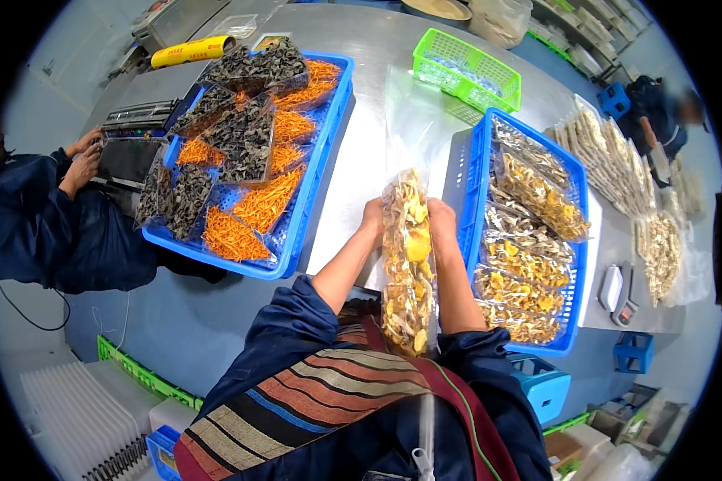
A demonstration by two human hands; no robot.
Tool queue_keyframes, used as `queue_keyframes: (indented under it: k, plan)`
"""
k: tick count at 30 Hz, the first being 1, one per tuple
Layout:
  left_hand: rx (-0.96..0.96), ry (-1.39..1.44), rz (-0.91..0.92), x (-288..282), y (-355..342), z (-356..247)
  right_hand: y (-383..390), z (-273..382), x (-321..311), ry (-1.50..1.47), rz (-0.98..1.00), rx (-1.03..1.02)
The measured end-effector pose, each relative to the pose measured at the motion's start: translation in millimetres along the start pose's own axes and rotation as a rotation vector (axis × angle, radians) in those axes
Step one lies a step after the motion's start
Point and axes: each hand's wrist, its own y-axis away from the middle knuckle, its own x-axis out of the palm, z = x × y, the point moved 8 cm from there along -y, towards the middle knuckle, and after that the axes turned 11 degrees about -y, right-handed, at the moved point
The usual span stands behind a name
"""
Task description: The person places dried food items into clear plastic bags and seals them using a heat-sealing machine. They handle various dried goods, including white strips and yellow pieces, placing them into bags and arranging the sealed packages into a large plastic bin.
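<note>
In front of me a long clear plastic bag of yellow-brown dried mushrooms [407,256] stands between my hands. Its unfilled clear top reaches away over the metal table. My left hand [373,218] grips its left side, and my right hand [441,218] grips the right side; the bag partly hides the fingers of both. Close by on the right, a blue crate [475,184] holds several similar bags of dried mushrooms [521,264]. The larger blue crate [317,172] on the left carries packs of orange strands [269,200] and dark dried fungus [247,140].
A green basket [467,70] stands beyond the bag. Pale packs [610,160] and a small handheld device [624,309] lie on the right. At left a co-worker's hands [82,164] rest on a machine [132,152]. Another person [658,120] is far right. A blue stool [541,389] stands below.
</note>
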Motion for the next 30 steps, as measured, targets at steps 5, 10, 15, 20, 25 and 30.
queue_keyframes:
  k: [5, 10, 15, 20, 25, 30]
  plan:
    - [0.243, -0.308, -0.168, -25.2, 2.3, 2.9, -18.6, -29.6, -31.7, -0.119, 0.104, -0.003]
    - [0.61, -0.683, -0.294, -22.5, 21.1, -19.1, -5.5, -9.7, -25.6, -0.03, 0.032, -0.046]
    - [0.887, -0.797, -0.542, -5.4, 70.4, -96.2, -0.4, 26.6, -8.8, 0.236, -0.024, -0.282]
    - [0.859, -0.715, -0.518, -14.7, 85.1, -64.7, 65.6, 28.3, 24.3, -0.336, 0.126, 0.26]
    - [0.809, -0.843, -0.364, -9.4, 65.3, -62.6, 102.9, 25.7, 17.0, 0.023, 0.276, 0.162]
    - [0.471, -0.492, -0.142, -8.7, 39.9, -64.8, 84.5, 26.3, -2.5, 0.326, 0.115, 0.143]
